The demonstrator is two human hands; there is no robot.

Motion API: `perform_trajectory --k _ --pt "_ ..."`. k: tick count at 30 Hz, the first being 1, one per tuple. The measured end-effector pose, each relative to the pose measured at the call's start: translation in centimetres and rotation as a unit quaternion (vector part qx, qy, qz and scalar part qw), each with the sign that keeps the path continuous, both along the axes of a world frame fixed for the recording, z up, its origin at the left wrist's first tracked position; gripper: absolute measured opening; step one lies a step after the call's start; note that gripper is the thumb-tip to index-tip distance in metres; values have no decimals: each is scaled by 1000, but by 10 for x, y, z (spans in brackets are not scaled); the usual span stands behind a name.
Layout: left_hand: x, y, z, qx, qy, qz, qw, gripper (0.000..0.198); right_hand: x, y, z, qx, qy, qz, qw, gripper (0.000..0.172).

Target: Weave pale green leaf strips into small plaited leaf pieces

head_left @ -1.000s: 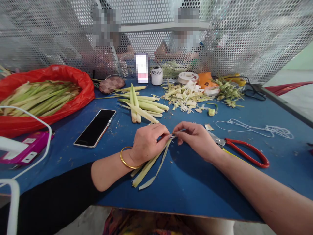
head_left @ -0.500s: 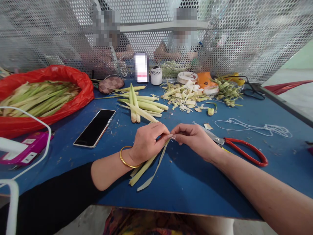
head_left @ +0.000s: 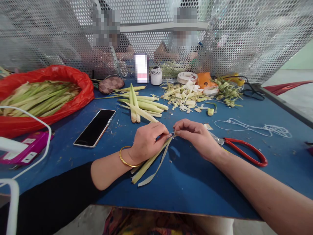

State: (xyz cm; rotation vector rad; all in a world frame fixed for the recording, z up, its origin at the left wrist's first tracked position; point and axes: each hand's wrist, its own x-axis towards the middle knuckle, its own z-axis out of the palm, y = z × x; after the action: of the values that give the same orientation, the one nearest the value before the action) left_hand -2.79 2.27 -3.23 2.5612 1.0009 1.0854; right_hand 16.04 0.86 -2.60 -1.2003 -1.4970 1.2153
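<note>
Between thumb and fingers, my left hand (head_left: 149, 141) pinches the tip of a bundle of pale green leaf strips (head_left: 144, 168); the loose ends fan out below on the table. A thin white thread (head_left: 172, 135) loops around the strips' tip. My right hand (head_left: 193, 134) is closed in a pinch just right of it, apparently on the thread, though the fingertips partly hide it. Red-handled scissors (head_left: 245, 151) lie by my right wrist, their blades partly covered by that hand. Behind my left hand rests a pile of pale green stalks (head_left: 146, 105).
A red plastic bag (head_left: 86, 86) of leaves stands left, near a black-screened phone (head_left: 95, 128) and a purple device (head_left: 31, 147). Leaf scraps (head_left: 187, 94), a thread spool (head_left: 156, 76) and a tape roll (head_left: 187, 77) line the back. White cord (head_left: 256, 128) lies right. Two people sit beyond the perforated screen (head_left: 146, 19).
My right hand has moved slightly right, away from my left fingertips, and the thread loop shows between them. The strips' lower ends have shifted a little up and right.
</note>
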Motion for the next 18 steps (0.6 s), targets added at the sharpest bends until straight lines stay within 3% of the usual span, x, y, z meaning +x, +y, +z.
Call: perform_trajectory --k 3,10,18 --pt "-1 1 0 -11 -2 5 1000 14 2 1 1 50 -29 -1 998 10" --pt "0 0 1 -13 -5 12 1000 20 2 -3 8 76 -71 32 994 16" --pt "0 0 2 -22 -12 0 1000 16 1 0 -1 144 -122 12 982 11"
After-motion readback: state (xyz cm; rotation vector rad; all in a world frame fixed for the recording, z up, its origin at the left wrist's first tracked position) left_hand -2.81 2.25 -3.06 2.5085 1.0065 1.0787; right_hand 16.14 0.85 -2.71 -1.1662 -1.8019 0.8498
